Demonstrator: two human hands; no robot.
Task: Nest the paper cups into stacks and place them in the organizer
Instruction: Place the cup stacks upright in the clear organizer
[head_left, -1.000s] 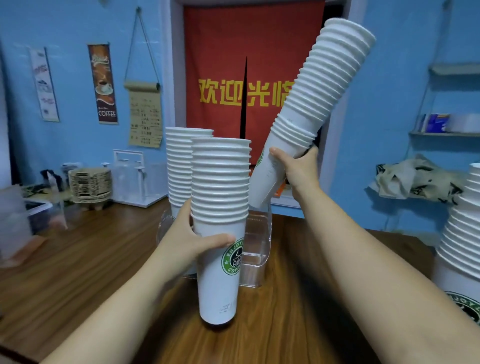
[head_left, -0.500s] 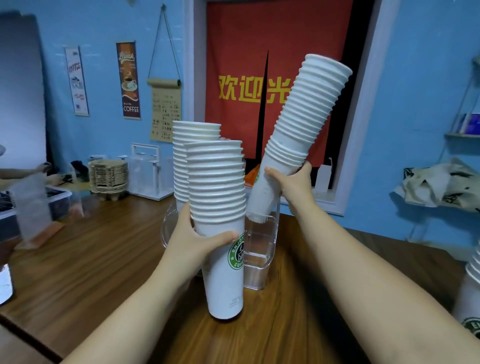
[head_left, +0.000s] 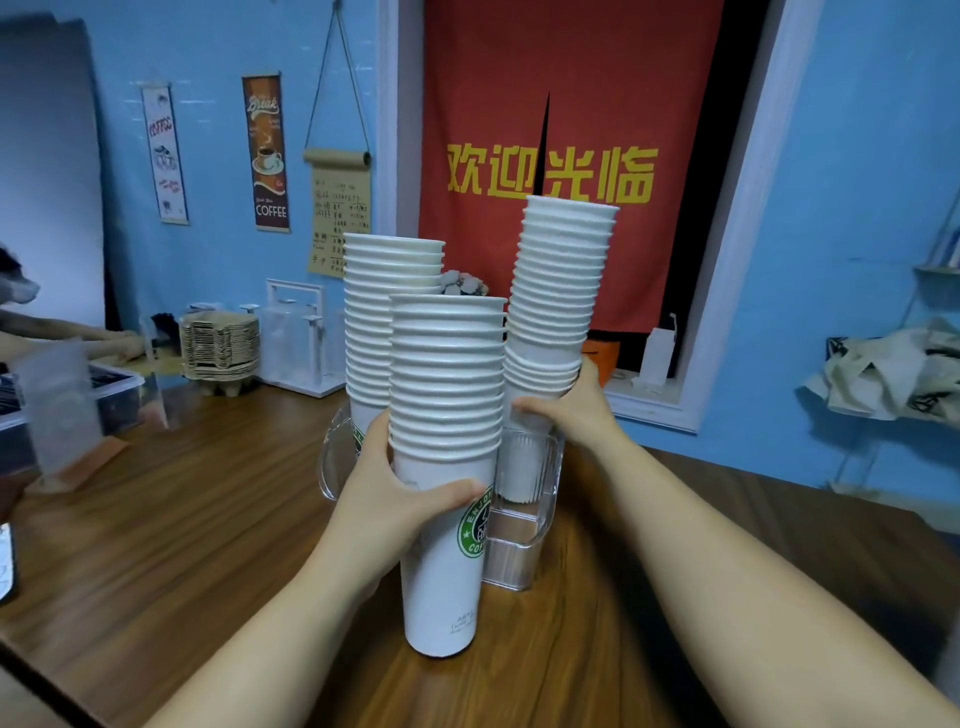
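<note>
My left hand (head_left: 395, 499) grips a stack of white paper cups (head_left: 445, 395) with a green logo, held upright just above the wooden table near me. My right hand (head_left: 569, 410) grips a taller stack of white cups (head_left: 561, 291), nearly upright, its base inside the right slot of the clear plastic organizer (head_left: 524, 551). A third stack of cups (head_left: 379, 312) stands in the organizer's left slot, behind my left hand.
The wooden table (head_left: 182, 519) carries a pile of brown cardboard cup carriers (head_left: 221, 348), a clear acrylic rack (head_left: 293, 338) at the back and clear containers (head_left: 62, 410) at the left. A red curtain (head_left: 566, 104) hangs behind. Crumpled paper bags (head_left: 893, 374) lie at the right.
My right hand has swung the tall stack from a steep tilt to nearly upright and lowered it into the organizer's right slot. The left hand still holds its stack in place.
</note>
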